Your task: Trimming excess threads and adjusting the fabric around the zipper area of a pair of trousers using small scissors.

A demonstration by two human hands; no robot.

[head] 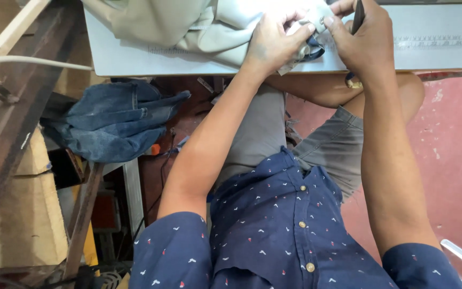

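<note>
Pale grey-green cloth [188,27] is heaped on the white table [434,32] at twelve o'clock of the view, and a small folded part of it is worked at the table's near edge, toward one o'clock. That fold is gripped by the left hand [276,43]: the fingers are curled in, with thumb and fingertips pressed together on the fabric. Just to the right, and touching the same fold, the right hand [362,40] is seen, its thumb and forefinger pinching the cloth while a slim dark tool [358,15] is held upright between the other fingers; what kind of tool it is cannot be told. A dark strip [314,52] hangs from the cloth just below the two hands.

A printed ruler scale [439,40] is seen along the table surface at two o'clock. Below the table edge, grey shorts [263,128] and crossed bare legs are visible at the centre, and a dark blue patterned shirt [274,225] fills six o'clock. At nine o'clock a bundle of blue denim [113,120] is piled on a wooden frame [6,101]. A reddish floor [450,160] is seen at three o'clock.
</note>
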